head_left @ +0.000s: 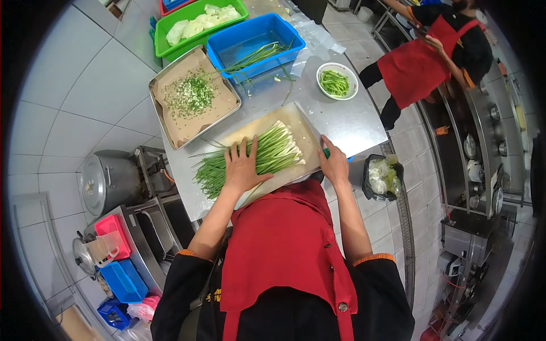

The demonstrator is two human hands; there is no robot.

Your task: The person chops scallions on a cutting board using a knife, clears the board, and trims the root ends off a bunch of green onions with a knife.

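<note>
A thick bunch of green onions [278,145] lies across the cutting board [293,116], white ends to the right and leafy tops to the left. My left hand [243,166] rests on the bunch with its fingers spread. At the board's right edge, my right hand [334,163] is wrapped round the green handle of a knife [307,120]. Its wide blade points away from me, to the right of the white ends and apart from them. Part of the handle is hidden by my fingers.
Behind the board stand a paper-lined tray [168,122] of chopped green onion, a blue basin [256,28] with loose stalks, and a green basin [162,42]. A white bowl [354,85] of cut green pieces sits right. A bin [382,196] stands beside the table; a co-worker [421,62] stands beyond.
</note>
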